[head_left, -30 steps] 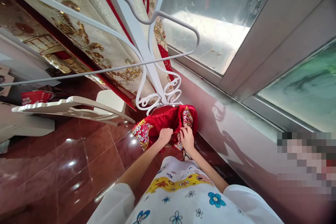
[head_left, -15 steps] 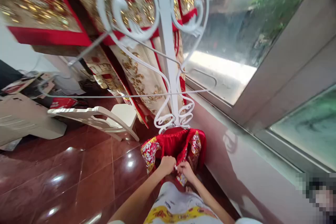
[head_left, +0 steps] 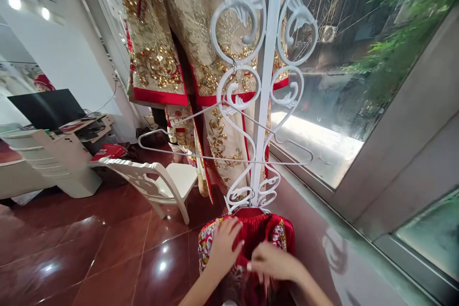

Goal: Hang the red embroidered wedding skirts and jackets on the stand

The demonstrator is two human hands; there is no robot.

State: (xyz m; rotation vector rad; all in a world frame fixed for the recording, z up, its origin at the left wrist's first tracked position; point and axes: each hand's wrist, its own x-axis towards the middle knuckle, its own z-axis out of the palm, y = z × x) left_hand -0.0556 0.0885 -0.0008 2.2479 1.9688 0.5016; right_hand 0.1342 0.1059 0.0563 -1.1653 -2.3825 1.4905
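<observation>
A red satin garment with silver-and-gold embroidered panels [head_left: 255, 232] is hanging low at the foot of a white metal stand with scrolled ironwork [head_left: 263, 81], directly before the person. The left hand [head_left: 221, 251], fingers parted and unclenched, is lying over or just above the garment's left embroidered panel. The right hand [head_left: 276, 259], fingers bent, is hanging over the front opening; blur is hiding the tips, so I cannot tell whether they are gripping cloth. Handling the front well is probably calling for steadying one edge on the left while the right fingers are pinching plain fabric, not raised embroidery, and pulling gently enough to avoid dragging the shoulders askew.

Surroundings: above the garment, a bare pale wire hanger [head_left: 215, 158] is hanging from the scrollwork and likely obstructing a straight lift. A pinkish wall [head_left: 310, 229] is standing close on the right, limiting elbow room. Beyond the stand, a cream garment with gold sequins and a red hem [head_left: 159, 74] is hanging; leftward, a white chair with a carved back [head_left: 179, 177] is standing well apart.
</observation>
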